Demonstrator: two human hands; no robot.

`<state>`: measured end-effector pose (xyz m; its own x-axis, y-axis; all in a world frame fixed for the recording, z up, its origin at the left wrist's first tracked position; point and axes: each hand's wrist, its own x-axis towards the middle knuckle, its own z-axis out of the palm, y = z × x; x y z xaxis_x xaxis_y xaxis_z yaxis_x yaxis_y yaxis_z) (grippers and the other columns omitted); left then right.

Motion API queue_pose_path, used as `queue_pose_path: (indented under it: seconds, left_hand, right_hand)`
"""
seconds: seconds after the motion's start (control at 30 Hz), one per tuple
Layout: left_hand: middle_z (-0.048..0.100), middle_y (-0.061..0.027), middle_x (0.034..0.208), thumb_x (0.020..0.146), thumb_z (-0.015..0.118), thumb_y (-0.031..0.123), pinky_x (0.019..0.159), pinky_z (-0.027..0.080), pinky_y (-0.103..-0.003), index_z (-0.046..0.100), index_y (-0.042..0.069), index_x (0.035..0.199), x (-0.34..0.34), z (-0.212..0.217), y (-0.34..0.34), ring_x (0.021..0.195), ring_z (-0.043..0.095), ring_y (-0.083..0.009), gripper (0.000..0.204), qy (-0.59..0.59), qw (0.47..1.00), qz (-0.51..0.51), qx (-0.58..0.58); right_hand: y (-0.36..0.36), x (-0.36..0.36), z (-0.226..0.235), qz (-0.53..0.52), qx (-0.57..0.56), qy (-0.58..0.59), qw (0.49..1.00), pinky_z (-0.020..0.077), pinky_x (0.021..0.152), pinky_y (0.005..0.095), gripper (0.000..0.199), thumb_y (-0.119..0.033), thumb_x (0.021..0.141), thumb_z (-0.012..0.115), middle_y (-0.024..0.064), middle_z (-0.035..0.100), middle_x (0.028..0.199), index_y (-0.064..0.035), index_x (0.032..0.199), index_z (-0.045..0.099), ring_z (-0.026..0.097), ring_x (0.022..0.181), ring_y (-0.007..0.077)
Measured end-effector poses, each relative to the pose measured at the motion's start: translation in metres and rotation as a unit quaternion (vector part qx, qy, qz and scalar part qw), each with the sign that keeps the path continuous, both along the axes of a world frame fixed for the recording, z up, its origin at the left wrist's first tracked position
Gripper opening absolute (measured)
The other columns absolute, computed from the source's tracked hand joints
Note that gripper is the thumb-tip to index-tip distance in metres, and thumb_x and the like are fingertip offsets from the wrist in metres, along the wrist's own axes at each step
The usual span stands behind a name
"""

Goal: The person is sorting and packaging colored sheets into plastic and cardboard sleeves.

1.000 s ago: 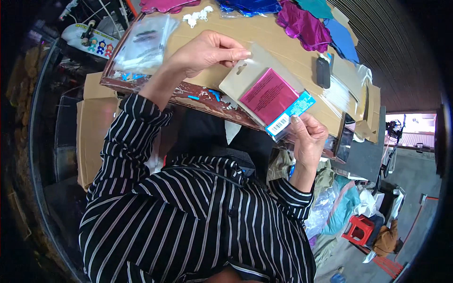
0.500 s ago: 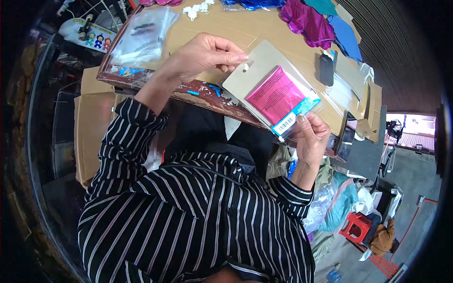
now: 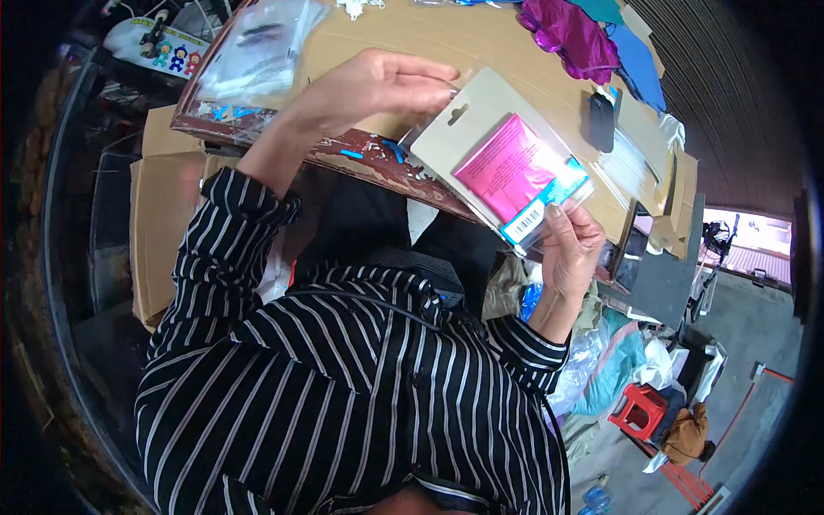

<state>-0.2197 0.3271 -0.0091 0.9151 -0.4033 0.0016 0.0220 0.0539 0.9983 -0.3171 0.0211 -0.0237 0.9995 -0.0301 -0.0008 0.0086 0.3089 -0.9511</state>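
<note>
A clear plastic pouch with a beige hang card and a folded pink foil packet (image 3: 506, 167) is held up tilted over the table's near edge. It has a blue strip and a barcode label along its lower edge. My right hand (image 3: 571, 249) pinches that lower right corner, thumb on the front. My left hand (image 3: 378, 86) is beside the card's upper left end, its fingers stretched out and level with the pouch's edge. Whether those fingertips touch the plastic I cannot tell. The hang hole in the card is in plain sight.
Cardboard covers the worktable (image 3: 360, 34). On it lie a stack of clear bags (image 3: 266, 56), purple foil pieces (image 3: 571, 39), a black object (image 3: 599, 120) and white strips (image 3: 622, 172). A cardboard box (image 3: 167, 223) stands at the left; a red stool (image 3: 639, 410) is at the lower right.
My left hand has gone from pinching the card's upper end to stretched fingers. The pouch has shifted slightly right, still in my right hand.
</note>
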Motion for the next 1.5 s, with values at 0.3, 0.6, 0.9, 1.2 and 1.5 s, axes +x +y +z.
queue_pose_path:
  seconds: [0.3,0.6,0.9,1.2,1.5]
  left_hand:
    - [0.073,-0.0097,0.103,0.104,0.058,0.035,0.075,0.06,-0.025,0.066,-0.003,0.12,0.017,-0.016,-0.015,0.085,0.071,-0.0116,0.042,0.112,0.991,-0.045,-0.05]
    - [0.07,-0.011,0.108,0.105,0.054,0.037,0.082,0.06,-0.03,0.061,-0.002,0.125,0.002,-0.026,-0.019,0.093,0.07,-0.0143,0.044,0.198,0.972,-0.004,-0.129]
    - [0.067,-0.0108,0.114,0.108,0.049,0.036,0.092,0.058,-0.033,0.058,-0.003,0.126,-0.006,-0.026,-0.015,0.103,0.068,-0.015,0.044,0.229,0.951,-0.038,-0.205]
    - [0.068,-0.0094,0.116,0.108,0.046,0.034,0.092,0.059,-0.033,0.057,-0.002,0.132,-0.015,-0.029,-0.028,0.099,0.07,-0.015,0.045,0.187,0.957,0.016,-0.222]
    - [0.07,-0.0107,0.112,0.107,0.048,0.034,0.09,0.057,-0.03,0.063,0.001,0.128,-0.007,-0.036,-0.03,0.103,0.069,-0.0148,0.041,0.204,0.955,0.028,-0.214]
  right_hand:
    - [-0.006,-0.001,-0.005,0.055,-0.031,-0.003,0.998,0.0552,0.082,0.0277,0.016,0.002,0.093,0.067,0.0107,0.073,0.101,0.0061,0.109,0.07,0.068,0.087,0.0143]
    - [0.016,0.002,-0.008,-0.027,-0.011,0.049,0.998,0.058,0.062,0.0273,0.014,-0.002,0.092,0.072,0.0102,0.074,0.088,0.0064,0.103,0.072,0.067,0.067,0.0129]
    - [0.01,0.006,-0.013,0.0,-0.011,0.061,0.998,0.0594,0.063,0.0285,0.015,-0.003,0.092,0.071,0.0097,0.074,0.087,0.005,0.105,0.072,0.069,0.07,0.0135]
    - [0.005,0.011,-0.017,0.001,-0.03,0.078,0.997,0.059,0.065,0.0287,0.016,-0.002,0.091,0.072,0.0091,0.075,0.088,0.0042,0.106,0.073,0.069,0.071,0.0128]
    - [0.001,0.014,-0.015,0.033,-0.059,0.092,0.993,0.0596,0.065,0.0288,0.015,-0.001,0.09,0.072,0.0117,0.075,0.091,0.0047,0.104,0.073,0.07,0.071,0.0154]
